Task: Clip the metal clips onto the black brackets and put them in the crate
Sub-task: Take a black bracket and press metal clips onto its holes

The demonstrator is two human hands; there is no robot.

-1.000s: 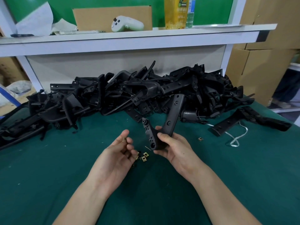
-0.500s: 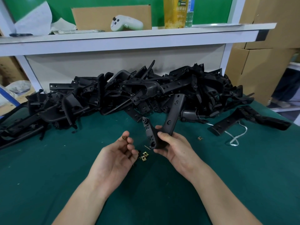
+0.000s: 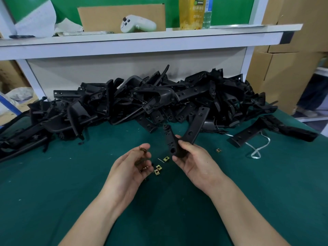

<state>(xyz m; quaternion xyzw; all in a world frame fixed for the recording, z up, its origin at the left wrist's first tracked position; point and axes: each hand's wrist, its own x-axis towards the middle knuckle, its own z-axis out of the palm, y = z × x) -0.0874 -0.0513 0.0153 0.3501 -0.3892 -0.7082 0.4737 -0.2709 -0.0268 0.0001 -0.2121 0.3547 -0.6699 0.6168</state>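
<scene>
The bottle [image 3: 190, 13] has blurry writing. The right hand [image 3: 195, 164] holds the black bracket [image 3: 195, 126], long arm pointing up; the left hand [image 3: 130, 168] pinches a metal clip [image 3: 143, 149].

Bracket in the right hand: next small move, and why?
Probably bring the clip pinched in the left hand across to the bracket. The right hand holds the bracket upright, and clip and bracket are apart.

White controller [image 3: 137, 24] near yellow bottle [image 3: 190, 15] on shelf [image 3: 159, 35]

matt plastic bracket [image 3: 193, 128], brassy metal clips [image 3: 158, 169] — green felt table [image 3: 53, 183]
</scene>
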